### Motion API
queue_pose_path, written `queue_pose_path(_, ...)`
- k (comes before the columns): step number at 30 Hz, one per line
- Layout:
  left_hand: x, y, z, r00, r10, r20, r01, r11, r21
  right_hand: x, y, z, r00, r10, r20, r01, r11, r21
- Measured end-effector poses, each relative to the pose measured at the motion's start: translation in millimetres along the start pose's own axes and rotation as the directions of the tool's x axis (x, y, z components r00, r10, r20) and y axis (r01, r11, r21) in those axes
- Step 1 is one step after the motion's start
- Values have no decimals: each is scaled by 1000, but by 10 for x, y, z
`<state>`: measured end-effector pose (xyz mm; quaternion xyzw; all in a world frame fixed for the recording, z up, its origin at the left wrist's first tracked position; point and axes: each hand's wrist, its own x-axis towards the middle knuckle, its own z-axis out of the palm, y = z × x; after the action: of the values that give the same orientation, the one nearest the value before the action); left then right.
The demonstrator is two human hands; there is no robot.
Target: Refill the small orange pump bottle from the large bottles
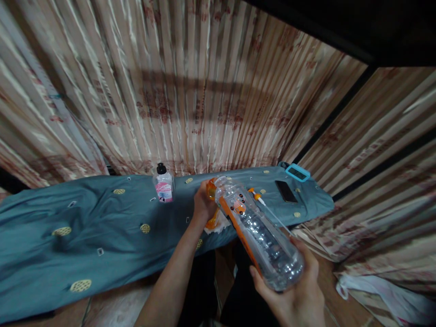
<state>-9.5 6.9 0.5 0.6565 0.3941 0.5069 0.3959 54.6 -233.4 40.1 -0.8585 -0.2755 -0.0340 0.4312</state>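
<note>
My right hand (299, 286) grips a large clear plastic bottle (262, 240) near its base. The bottle is tilted, its mouth low and pointing away from me, and an orange label strip runs down its side. My left hand (203, 202) is closed around the upper part of a translucent orange bottle (211, 222), right beside the clear bottle's mouth. Whether the two mouths touch I cannot tell. Just beyond the clear bottle lies an orange and white spray head (255, 194) with a thin tube. Under the orange bottle is some white tissue-like material (221, 223).
A clear bottle with black cap and pink label (164, 185) stands left on the teal pineapple-print cloth (112, 227). Toward the right end are a black phone (286, 191) and a blue-framed digital display (298, 172). Striped curtains (204, 91) hang close behind.
</note>
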Motion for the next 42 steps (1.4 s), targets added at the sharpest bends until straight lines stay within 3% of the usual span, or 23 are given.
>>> queue_pose_path(8,0,-16,-2,1000,-6,10,6,1000,16,8,-49,-23,999,47,5,-47,999,-11)
queue_pose_path(23,9,-78,24,1000,24,1,-24,1000,8,6,-36,-11,1000,16,-5,-16,999,38)
queue_pose_path(28,1,-51,16,1000,13,1,-13,1000,-6,3,-42,-25,1000,27,0,-27,999,-28)
queue_pose_path(42,5,-50,9,1000,-6,3,6,1000,21,1,-52,-32,999,41,10,-41,999,-18)
